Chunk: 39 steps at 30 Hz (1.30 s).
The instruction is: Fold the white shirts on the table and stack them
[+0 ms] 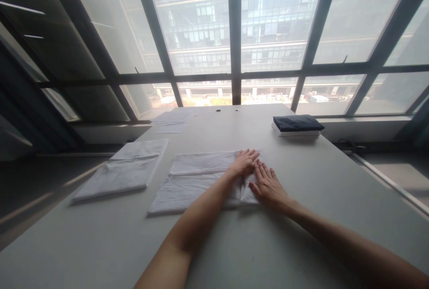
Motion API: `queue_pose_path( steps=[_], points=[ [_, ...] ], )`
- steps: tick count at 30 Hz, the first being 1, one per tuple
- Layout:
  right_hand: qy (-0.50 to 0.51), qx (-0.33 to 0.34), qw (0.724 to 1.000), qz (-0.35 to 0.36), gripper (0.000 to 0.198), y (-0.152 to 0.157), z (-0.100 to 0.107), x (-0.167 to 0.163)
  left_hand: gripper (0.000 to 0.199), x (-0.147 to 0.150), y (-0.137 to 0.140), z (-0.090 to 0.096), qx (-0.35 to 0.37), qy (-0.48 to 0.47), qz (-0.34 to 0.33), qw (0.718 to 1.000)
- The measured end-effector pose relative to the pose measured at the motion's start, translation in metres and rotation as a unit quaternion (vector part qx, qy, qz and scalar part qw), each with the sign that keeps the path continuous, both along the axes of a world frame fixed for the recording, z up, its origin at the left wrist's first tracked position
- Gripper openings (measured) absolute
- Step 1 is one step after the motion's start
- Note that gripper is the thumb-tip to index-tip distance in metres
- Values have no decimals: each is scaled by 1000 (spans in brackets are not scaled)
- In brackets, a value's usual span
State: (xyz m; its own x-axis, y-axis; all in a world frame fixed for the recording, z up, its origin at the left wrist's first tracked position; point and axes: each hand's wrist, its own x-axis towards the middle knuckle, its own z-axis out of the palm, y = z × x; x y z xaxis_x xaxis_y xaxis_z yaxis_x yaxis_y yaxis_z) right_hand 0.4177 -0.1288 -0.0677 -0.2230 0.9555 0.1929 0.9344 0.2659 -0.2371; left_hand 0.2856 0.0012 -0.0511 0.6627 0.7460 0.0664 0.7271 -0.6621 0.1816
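Note:
A white folded cloth [197,186], possibly a garment, lies flat on the white table in front of me. My left hand [246,162] reaches across and rests open on its far right part, fingers stretched to the right. Close beside it, my right hand [269,187] lies open and flat at the cloth's right edge, fingers pointing away from me. The two hands nearly touch at the fingertips. Creases show in the cloth next to the hands, and some of its right end is hidden under them.
Left of it lies another folded white cloth [125,168]. Sheets of paper [170,125] are at the table's far left. A stack at the far right has a dark blue folded cloth [296,123] over white ones. Beyond the white table [228,132] stand large windows [273,25].

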Motion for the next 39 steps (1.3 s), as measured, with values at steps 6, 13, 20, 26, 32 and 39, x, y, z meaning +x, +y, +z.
queue_pose_path(
  steps=[6, 13, 20, 26, 32, 39],
  points=[
    [-14, -28, 999, -25, 82, 0, -2, -4, 44, 3, -1, 1, 30, -32, -3, 999],
    [-16, -51, 997, -58, 80, -7, 3, -10, 40, 1, -1, 3, 34, -42, -156, 986],
    [-25, -57, 996, -56, 81, -9, 7, -10, 45, 0, 3, 0, 7, -50, -154, 987],
    [-18, -57, 996, -61, 81, -11, 7, -11, 48, 2, -7, 7, 4, -33, -128, 991],
    [-33, -50, 997, -58, 82, -11, 9, -10, 57, 6, -12, 7, 12, -2, -16, 1000],
    [-22, -32, 998, -41, 75, -12, 21, -9, 57, 8, -13, 9, -15, 10, 14, 1000]
  ],
)
